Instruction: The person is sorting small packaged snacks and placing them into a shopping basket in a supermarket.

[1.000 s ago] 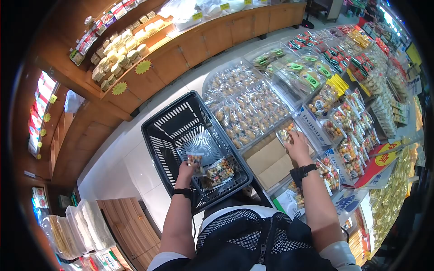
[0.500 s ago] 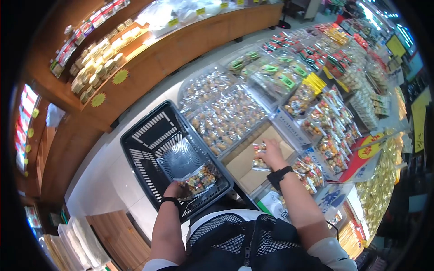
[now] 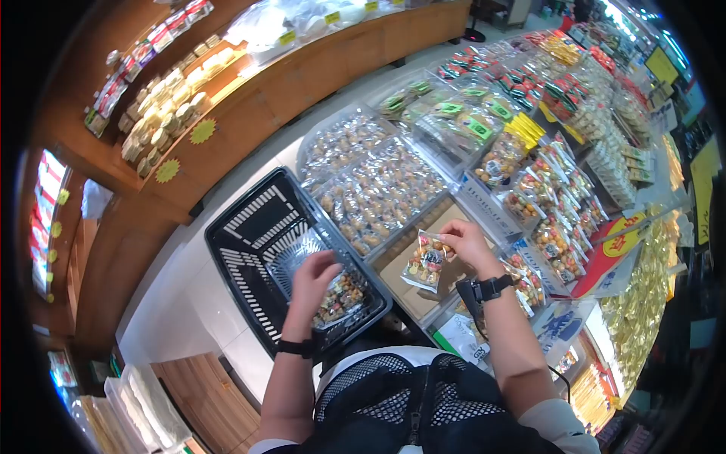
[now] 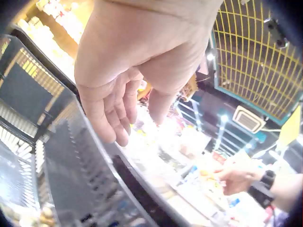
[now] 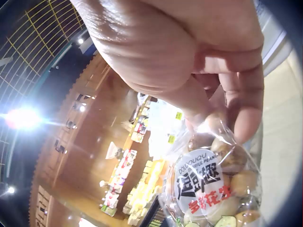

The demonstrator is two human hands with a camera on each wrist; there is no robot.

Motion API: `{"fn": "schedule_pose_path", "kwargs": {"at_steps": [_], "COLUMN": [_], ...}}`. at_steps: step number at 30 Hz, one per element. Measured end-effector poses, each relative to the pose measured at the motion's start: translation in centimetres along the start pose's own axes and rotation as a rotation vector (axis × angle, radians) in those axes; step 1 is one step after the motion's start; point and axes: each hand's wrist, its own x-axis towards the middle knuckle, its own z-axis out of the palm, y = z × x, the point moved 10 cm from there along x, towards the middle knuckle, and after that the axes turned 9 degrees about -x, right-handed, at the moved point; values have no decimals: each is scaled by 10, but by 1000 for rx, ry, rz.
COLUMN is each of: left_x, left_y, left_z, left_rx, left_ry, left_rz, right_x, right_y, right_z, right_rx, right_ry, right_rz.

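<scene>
My right hand [image 3: 465,244] pinches the top edge of a clear packet of coloured coated peanuts [image 3: 425,261] and holds it hanging above a cardboard-lined bin [image 3: 446,216]. In the right wrist view, thumb and fingers grip the film above the packet's round white label [image 5: 201,179]. My left hand [image 3: 311,284] hovers over the black shopping basket [image 3: 337,237], its fingers loosely bent with nothing between them. Beneath that hand, similar peanut packets [image 3: 352,295] lie inside the basket, partly hidden by it. The left wrist view shows the fingers close above the basket's rim [image 4: 102,151].
Trays of small wrapped snacks [image 3: 386,178] adjoin the bin. More peanut packets [image 3: 552,197] fill a sloping display at the right, behind a printed box edge [image 3: 488,203]. A wooden counter [image 3: 302,98] curves along the far side. Beside the basket is pale tiled floor [image 3: 181,284].
My right hand has lifted a packet and drawn it toward the basket. My left hand has released a packet in the basket and risen. The head view has shifted right.
</scene>
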Motion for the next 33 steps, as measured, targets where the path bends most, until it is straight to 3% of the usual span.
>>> {"fn": "schedule_pose_path", "kwargs": {"at_steps": [3, 4, 5, 9, 11, 13, 14, 16, 19, 21, 23, 24, 26, 27, 29, 31, 33], "left_x": [-9, -13, -16, -16, -16, -14, -17, -32, -21, -9, -6, -4, 4, -4, -2, 1, -5], "left_y": [3, 15, 6, -18, -37, -73, -78, -111, -159, -201, -199, -212, -220, -216, -218, -201, -195], "left_z": [48, 68, 69, 29, -12, -74, -80, -108, -106, -108, -112, -106, -116, -115, -112, -114, -120], "left_rx": [-159, -160, -61, -196, -198, -231, -232, -81, -33, -167, 213, 247, 691, 580, 567, 712, 639], "left_ry": [-184, -284, -304, -160, -66, 201, 199, 394, 249, 176, 217, 49, -3, 75, -16, -6, 71], "left_rz": [-19, 51, -43, -154, -172, -168, -170, -395, -488, -546, -577, -648, -588, -650, -650, -603, -649], "right_x": [-21, -27, -34, -43, -54, -59, -60, -65, -62, -61, -61, -61, -63, -65, -63, -63, -57], "right_y": [-37, -43, -49, -39, -42, -17, -9, -7, -5, -3, -3, 2, 1, -1, -3, 0, -35], "right_z": [43, 64, 88, 106, 106, 120, 133, 142, 144, 144, 144, 146, 145, 143, 136, 138, 103], "right_rx": [80, 144, 209, 119, -503, -542, -585, -621, -616, -588, -610, -655, -667, -667, -623, -736, -714], "right_ry": [-96, -151, -207, -174, -121, -163, -185, -196, -251, -224, -207, -234, -223, -218, -189, -341, -102], "right_rz": [-84, -129, -174, -118, -180, -148, -217, -257, -237, -280, -277, -224, -219, -211, -214, -170, -279]}}
